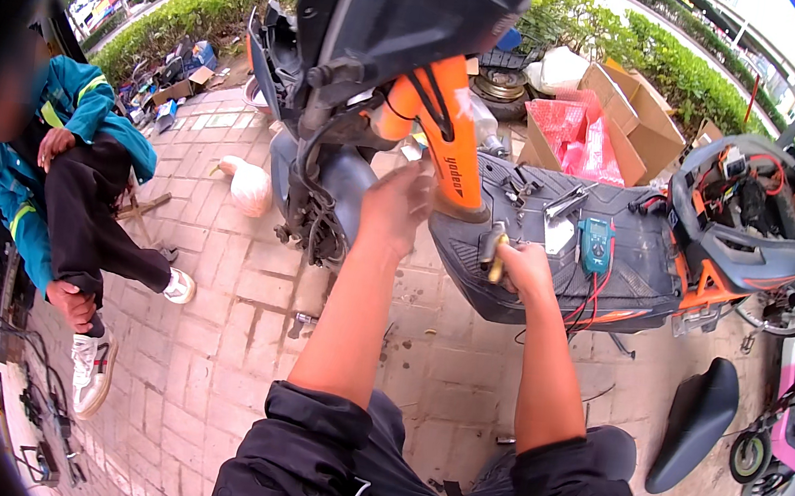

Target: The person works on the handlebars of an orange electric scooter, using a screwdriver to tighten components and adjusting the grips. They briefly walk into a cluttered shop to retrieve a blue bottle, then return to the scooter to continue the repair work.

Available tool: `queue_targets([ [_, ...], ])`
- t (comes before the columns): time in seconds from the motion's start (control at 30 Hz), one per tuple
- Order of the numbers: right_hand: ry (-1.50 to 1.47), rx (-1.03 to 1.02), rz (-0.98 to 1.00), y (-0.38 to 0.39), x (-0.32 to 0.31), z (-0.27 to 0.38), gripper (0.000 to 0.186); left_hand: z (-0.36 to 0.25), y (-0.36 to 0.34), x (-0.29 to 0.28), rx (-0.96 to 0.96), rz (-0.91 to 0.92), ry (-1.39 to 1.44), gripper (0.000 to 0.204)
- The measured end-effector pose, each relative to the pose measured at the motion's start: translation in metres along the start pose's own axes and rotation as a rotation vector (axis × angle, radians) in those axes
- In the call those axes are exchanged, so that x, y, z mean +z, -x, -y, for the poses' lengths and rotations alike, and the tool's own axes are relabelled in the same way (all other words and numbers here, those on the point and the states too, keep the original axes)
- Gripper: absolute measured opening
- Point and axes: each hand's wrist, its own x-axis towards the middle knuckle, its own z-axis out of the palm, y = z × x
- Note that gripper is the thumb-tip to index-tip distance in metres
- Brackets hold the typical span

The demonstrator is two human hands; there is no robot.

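Note:
An electric scooter stands in front of me, with an orange steering column (448, 132) and a dark footboard (645, 245). My left hand (397, 206) is raised against the left side of the column; its fingertips are blurred and I cannot make out what they touch. Low beside the column's base, my right hand (528, 268) is closed round the yellow handle of a hammer (491, 245), whose grey head points up. On the footboard, to the right of that hand, lie a teal multimeter (596, 245) with red and black leads, pliers (569, 200) and several small metal parts (522, 184).
A seated person in a teal jacket (93, 100) is at the left. Near them a white bag (250, 188) sits on the paving. Behind the footboard stands a cardboard box (638, 128) with pink bubble wrap. A black scooter seat (697, 425) lies at the right, beside other scooters.

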Motion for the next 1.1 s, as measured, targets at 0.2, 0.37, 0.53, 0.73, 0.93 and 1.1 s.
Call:
queue_targets([
  [0.2,-0.576,-0.302,0.083,0.086,0.033,0.023,0.017,-0.015,0.021,0.009,-0.05,0.355,-0.435,0.039],
  [0.37,-0.986,-0.196,0.341,0.121,0.074,0.07,0.018,-0.037,0.031,-0.001,0.042,0.466,-0.506,0.036],
  [0.53,-0.692,-0.267,0.394,0.113,0.091,0.089,0.024,-0.053,0.029,-0.01,0.027,0.304,-0.603,0.036],
  [0.73,-0.69,-0.21,0.324,0.1,0.096,0.124,0.017,-0.058,0.034,-0.005,0.155,0.264,-0.506,0.038],
  [0.93,-0.646,-0.189,0.291,0.101,0.098,0.136,0.016,-0.06,0.029,-0.007,0.195,0.3,-0.467,0.045],
  [1.1,-0.645,-0.211,0.274,0.093,0.102,0.135,0.015,-0.061,0.026,-0.008,0.185,0.315,-0.446,0.046],
])
